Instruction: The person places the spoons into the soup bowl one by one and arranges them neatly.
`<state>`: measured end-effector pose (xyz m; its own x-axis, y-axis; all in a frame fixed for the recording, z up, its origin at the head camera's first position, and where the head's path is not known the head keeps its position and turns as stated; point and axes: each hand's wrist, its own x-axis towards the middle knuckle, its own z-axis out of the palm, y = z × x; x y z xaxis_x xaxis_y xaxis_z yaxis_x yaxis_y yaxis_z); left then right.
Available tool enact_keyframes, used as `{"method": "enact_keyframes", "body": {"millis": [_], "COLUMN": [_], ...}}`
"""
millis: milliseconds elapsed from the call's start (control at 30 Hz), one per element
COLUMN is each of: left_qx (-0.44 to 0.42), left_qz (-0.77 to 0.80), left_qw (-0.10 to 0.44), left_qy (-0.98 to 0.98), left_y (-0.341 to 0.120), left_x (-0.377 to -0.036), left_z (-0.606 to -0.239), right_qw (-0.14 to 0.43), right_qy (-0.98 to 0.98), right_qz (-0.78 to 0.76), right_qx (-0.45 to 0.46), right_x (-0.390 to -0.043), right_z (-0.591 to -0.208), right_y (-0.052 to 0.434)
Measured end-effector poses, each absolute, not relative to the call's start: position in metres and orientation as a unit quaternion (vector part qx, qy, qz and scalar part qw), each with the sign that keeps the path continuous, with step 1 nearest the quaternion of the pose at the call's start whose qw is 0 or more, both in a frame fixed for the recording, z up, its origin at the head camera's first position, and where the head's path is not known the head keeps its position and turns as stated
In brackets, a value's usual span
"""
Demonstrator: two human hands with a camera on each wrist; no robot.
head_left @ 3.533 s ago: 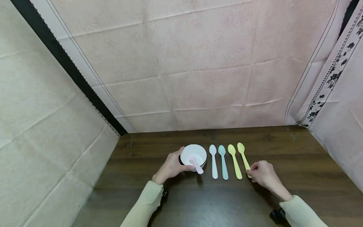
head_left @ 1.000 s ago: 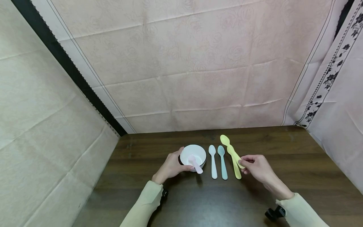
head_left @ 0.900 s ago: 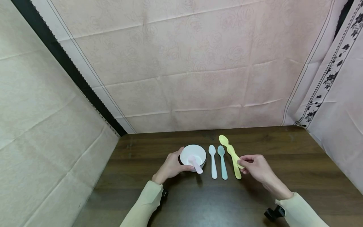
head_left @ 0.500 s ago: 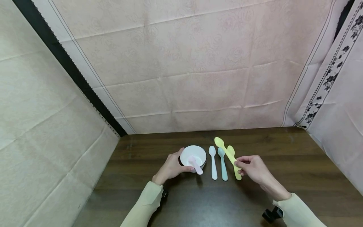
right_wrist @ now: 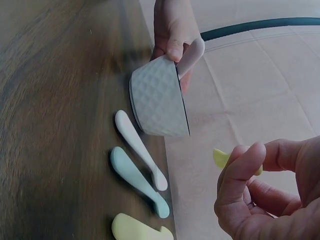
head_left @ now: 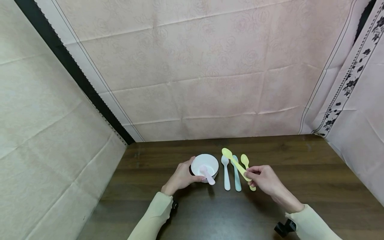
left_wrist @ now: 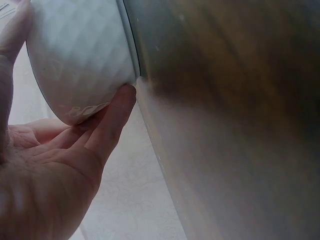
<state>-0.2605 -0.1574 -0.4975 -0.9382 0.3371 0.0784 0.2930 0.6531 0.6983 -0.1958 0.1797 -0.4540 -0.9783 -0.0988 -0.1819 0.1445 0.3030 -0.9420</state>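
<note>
Dark wood table (head_left: 300, 173) is carrying it all: the left hand (head_left: 180, 176) is cupping the white bowl (head_left: 205, 164), steadying it with the pink spoon (head_left: 207, 174) inside. The right hand (head_left: 264, 179), fingers (right_wrist: 240, 172) pinching the yellow spoon (head_left: 235, 163) by its handle, is holding it raised, tip toward 11 o'clock over the white spoon (head_left: 226, 173), blue spoon (head_left: 237, 178) and second yellow spoon (head_left: 246, 163); open table is lying at 3 o'clock.

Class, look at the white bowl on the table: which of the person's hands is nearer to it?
Left. The left hand holds the white bowl by its side. The right hand is off to the bowl's right, past the spoons lying on the table, pinching a yellow spoon.
</note>
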Motion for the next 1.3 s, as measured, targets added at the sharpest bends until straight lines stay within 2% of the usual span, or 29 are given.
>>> {"method": "enact_keyframes", "body": {"millis": [633, 1300], "left_qx": [0.172, 0.185], "left_qz": [0.371, 0.379], "left_qw": [0.03, 0.026], "left_qy": [0.912, 0.906], "left_y": [-0.158, -0.158], "left_x": [-0.261, -0.26], "left_z": [-0.498, -0.497], "right_qw": [0.123, 0.131], "right_qy": [0.801, 0.781], "right_qz": [-0.586, -0.608], "right_qx": [-0.001, -0.058], "right_x": [-0.198, -0.208], "right_z": [-0.452, -0.452], "right_y": [0.164, 0.14]}}
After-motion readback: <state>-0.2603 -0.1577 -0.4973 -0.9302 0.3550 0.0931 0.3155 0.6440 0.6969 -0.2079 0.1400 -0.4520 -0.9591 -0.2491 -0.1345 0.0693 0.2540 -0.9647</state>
